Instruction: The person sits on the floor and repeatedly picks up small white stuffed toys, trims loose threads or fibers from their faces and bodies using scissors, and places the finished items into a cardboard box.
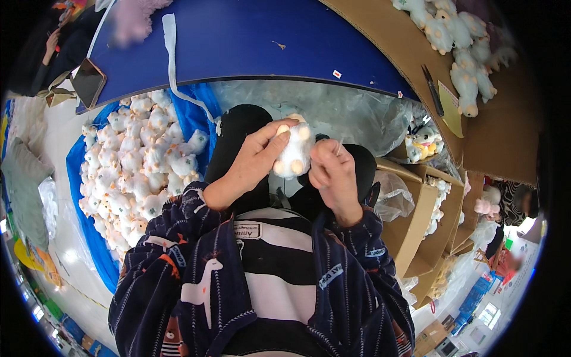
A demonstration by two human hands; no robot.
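Above my lap, my left hand point(253, 157) is closed around one side of a small white plush toy point(295, 152) with pale peach paws. The thumb lies across the toy's upper part. Just to the right of the toy, my right hand point(334, 172) has its fingers curled into a pinch. Whatever sits between those fingertips is too small to make out. At my left, an open blue bag point(75, 169) holds a heap of similar white plush toys point(140, 157).
Ahead stands a blue table point(250, 44) with a white strip point(171, 53) hanging over its edge and a phone point(90, 83) at its left corner. Cardboard point(404, 35) at right carries a black-handled tool point(433, 89), yellow paper point(449, 110) and plush toys point(464, 77). Cardboard boxes point(410, 229) stand beside my right arm.
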